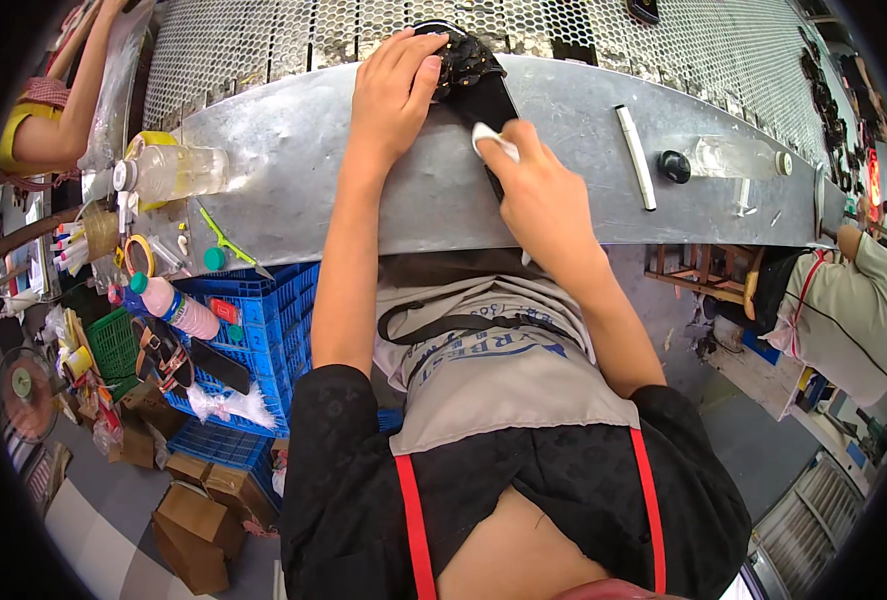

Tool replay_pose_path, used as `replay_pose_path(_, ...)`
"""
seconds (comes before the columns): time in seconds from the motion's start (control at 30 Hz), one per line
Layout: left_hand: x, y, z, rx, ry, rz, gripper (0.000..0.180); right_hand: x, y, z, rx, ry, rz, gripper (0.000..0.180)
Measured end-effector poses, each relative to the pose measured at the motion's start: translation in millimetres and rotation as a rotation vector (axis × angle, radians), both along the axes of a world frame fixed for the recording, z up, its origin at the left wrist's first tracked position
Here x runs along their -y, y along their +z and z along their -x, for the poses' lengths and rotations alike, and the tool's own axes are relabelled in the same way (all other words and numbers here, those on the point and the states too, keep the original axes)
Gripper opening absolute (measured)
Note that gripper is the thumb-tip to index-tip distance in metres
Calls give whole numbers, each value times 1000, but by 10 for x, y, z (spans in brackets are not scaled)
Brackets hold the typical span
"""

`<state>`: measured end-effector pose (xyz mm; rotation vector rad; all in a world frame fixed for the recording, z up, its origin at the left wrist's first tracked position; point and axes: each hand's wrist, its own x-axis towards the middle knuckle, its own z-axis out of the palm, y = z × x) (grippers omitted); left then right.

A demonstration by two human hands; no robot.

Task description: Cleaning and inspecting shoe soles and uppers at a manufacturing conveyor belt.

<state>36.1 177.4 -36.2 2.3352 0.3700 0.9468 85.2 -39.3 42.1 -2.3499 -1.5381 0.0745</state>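
A black sandal (483,100) lies on the metal table (293,130), its toe pointing away from me and its upper dotted with shiny bits. My left hand (395,92) is closed over the upper, the fingers wrapped across it and the thumb at its near side. Over the flat black sole, my right hand (543,190) pinches a small white cloth (493,140) that touches the sole or sits just above it; which of these I cannot tell. Part of the heel end is hidden behind that hand.
Right of my hands lie a white marker (635,158) and a clear bottle with a black cap (728,158). To the left are another bottle (178,172) and green snips (225,238). A blue crate (283,340) holds sandals. A perforated conveyor (563,25) runs beyond; people sit at both sides.
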Motion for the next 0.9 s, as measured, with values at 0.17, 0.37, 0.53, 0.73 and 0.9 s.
replay_pose_path(0.17,15,4,18,8,-12,15,33,-181,-39,-102,29,-19,-13,36)
replay_pose_path(0.37,-10,42,41,6,4,-3,31,336,146,228,-28,-38,131,43)
replay_pose_path(0.53,34,98,-35,16,-21,10,31,888,277,175,-173,-37,156,46)
replay_pose_path(0.73,32,165,57,-24,-31,72,30,1306,525,-672,172,-455,-370,49)
replay_pose_path(0.9,58,173,96,-43,-43,96,32,1647,654,-1546,579,-705,-520,38)
